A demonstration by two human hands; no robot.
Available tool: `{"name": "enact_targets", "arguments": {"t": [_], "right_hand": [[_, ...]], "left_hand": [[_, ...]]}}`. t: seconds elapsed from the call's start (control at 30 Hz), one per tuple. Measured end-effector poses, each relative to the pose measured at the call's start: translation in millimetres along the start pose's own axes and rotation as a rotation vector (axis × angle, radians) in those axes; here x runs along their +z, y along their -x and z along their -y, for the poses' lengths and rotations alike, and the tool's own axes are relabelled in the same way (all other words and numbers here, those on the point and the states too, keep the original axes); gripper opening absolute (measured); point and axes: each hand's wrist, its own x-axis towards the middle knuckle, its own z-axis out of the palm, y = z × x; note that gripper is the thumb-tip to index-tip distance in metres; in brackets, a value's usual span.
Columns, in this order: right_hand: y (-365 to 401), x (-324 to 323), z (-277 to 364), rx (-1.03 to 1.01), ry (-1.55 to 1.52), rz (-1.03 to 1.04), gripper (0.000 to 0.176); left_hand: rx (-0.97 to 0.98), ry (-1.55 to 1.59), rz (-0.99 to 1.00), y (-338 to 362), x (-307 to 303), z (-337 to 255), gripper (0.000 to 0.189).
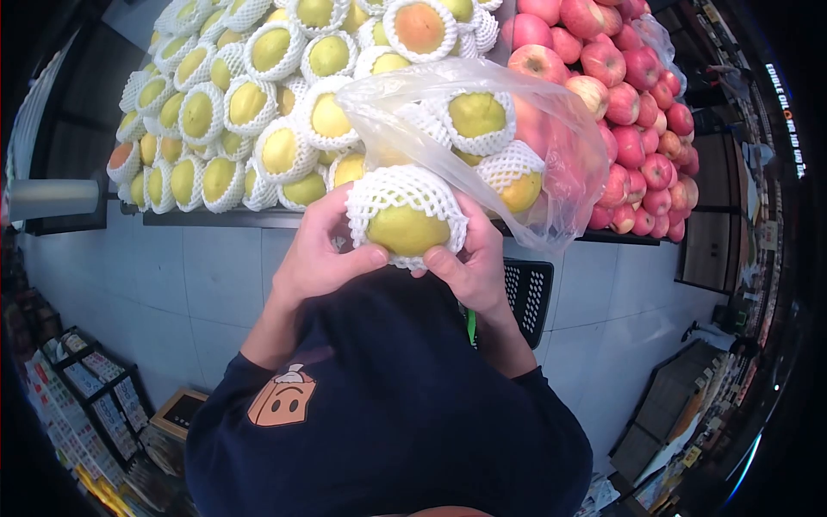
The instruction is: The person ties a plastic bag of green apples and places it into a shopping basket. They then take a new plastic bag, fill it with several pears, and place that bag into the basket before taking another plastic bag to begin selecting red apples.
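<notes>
My left hand (323, 250) and my right hand (478, 263) hold one yellow-green fruit (408, 231) between them, in front of my chest. A white foam net (396, 185) wraps the fruit, with its front side bare. Both thumbs press at the lower edge of the net; the other fingers are mostly hidden behind. Just beyond, a clear plastic bag (573, 185) lies across the display, with netted fruit (478, 114) showing through or under it.
Rows of netted yellow-green fruit (198, 116) fill the stand to the left, and red apples (637, 142) are piled at right. Below the stand's edge, a black perforated basket (527, 297) shows beside my right arm. Shelves (95, 379) stand at lower left on the tiled floor.
</notes>
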Motion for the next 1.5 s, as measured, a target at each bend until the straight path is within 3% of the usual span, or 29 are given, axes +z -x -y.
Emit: {"name": "enact_targets", "arguments": {"t": [0.1, 0.27, 0.5, 0.7, 0.9, 1.03, 1.1, 1.2, 1.3, 1.4, 1.5], "right_hand": [[1, 2, -6, -0.063, 0.084, -0.008, 0.082], [3, 1, -9, -0.083, 0.121, -0.01, 0.081], [1, -6, -13, -0.173, 0.236, -0.018, 0.076], [4, -13, -17, -0.174, 0.293, -0.017, 0.076], [4, -12, -18, -0.207, 0.263, -0.079, 0.08], [1, -14, -16, -0.27, 0.299, -0.05, 0.09], [0, -12, -13, -0.275, 0.277, -0.048, 0.1], [8, -11, -6, -0.227, 0.463, -0.09, 0.099], [11, -2, 13, -0.441, 0.964, -0.112, 0.094], [11, 2, 21, -0.523, 1.149, -0.042, 0.094], [15, 2, 24, -0.472, 1.13, -0.054, 0.089]], "left_hand": [[0.058, 0.034, -0.031, -1, 4, 2, 0.07], [-0.088, 0.147, -0.063, 2, -2, 6, 0.068], [-0.118, 0.328, -0.113, 1, 0, 14, 0.069], [-0.126, 0.293, -0.14, -5, 7, 10, 0.079], [-0.093, 0.155, 0.016, -7, 2, 7, 0.088], [-0.117, 0.249, -0.071, -7, 7, 10, 0.087], [-0.101, 0.228, -0.089, -7, 6, 10, 0.087], [-0.108, 0.175, -0.066, -6, 5, 7, 0.085], [-0.061, 0.009, -0.042, -6, 11, 1, 0.084], [-0.041, -0.154, 0.009, -7, 15, -4, 0.084], [0.061, -0.461, 0.088, -9, 17, -14, 0.086]]}}
